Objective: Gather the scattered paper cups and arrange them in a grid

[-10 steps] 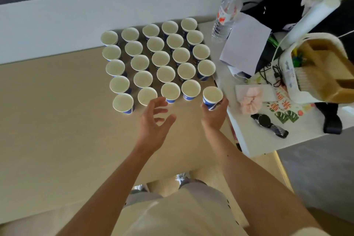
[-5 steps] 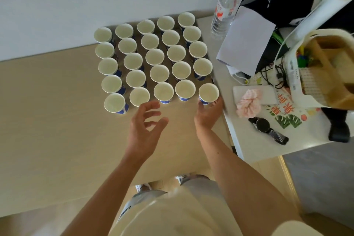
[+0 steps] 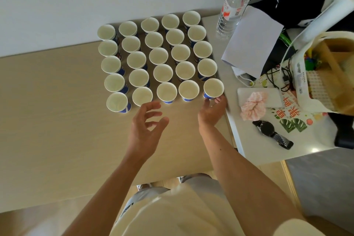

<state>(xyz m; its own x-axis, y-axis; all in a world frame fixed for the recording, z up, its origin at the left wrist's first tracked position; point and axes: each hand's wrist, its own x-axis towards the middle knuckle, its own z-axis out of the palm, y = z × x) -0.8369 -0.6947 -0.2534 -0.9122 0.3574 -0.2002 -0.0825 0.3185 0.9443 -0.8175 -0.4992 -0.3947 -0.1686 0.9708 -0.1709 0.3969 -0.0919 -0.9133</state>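
White paper cups with blue print stand upright in a grid (image 3: pixel 162 73) of several rows on the beige table (image 3: pixel 57 130). The front right corner cup (image 3: pixel 213 87) stands at the table's right edge. My right hand (image 3: pixel 211 111) is just in front of it, thumb and fingertips around its blue base. In front of the front row my left hand (image 3: pixel 147 122) hovers with fingers spread and nothing in it. The front left cup (image 3: pixel 117 101) sits slightly forward of its row.
A white side table (image 3: pixel 268 149) adjoins on the right, carrying a water bottle (image 3: pixel 232 5), a sheet of paper (image 3: pixel 252 40), a pink scrunchie (image 3: pixel 253 106), a watch (image 3: pixel 268 129), cables and a bag (image 3: pixel 329 71). A white wall runs behind the cups.
My right hand carried the corner cup forward and set it down at the front right of the grid. My left hand stayed open in front of the front row.
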